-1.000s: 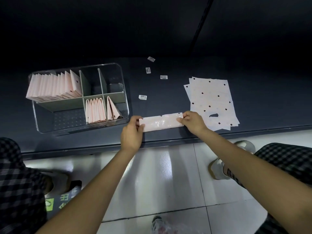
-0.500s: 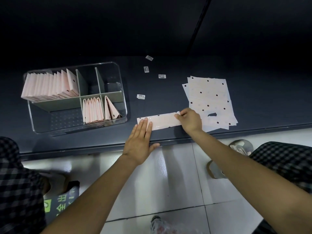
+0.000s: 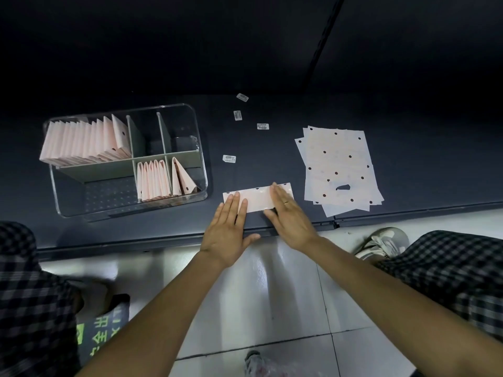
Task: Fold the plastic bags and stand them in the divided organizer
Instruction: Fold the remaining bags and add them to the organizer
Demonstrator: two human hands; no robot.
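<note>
I am pressing both palms flat on the folded bag strip (image 3: 257, 198), which is lying near the front edge of the dark table (image 3: 408, 159), between the divided organizer (image 3: 200, 170) and the stack of unfolded bags (image 3: 340, 164). My left hand (image 3: 228, 229) is resting with straight, slightly spread fingers (image 3: 235, 202) on the strip's left end; my right hand (image 3: 288, 216) is lying with straight fingers held together over its right part. Neither hand is gripping anything.

Handling judgement: the strip is thin, glossy plastic film, so very light, limp and probably slippery on the smooth tabletop. I am expecting the layers to spring open unless the crease is pressed. It looks not fragile, but it could slide under a sideways push.

Hold points: I am planning to pin one end flat and pinch the other short end at both corners to bring it over.

Organizer: folded bags are standing in the back-left, front-middle and front-right compartments.
</note>
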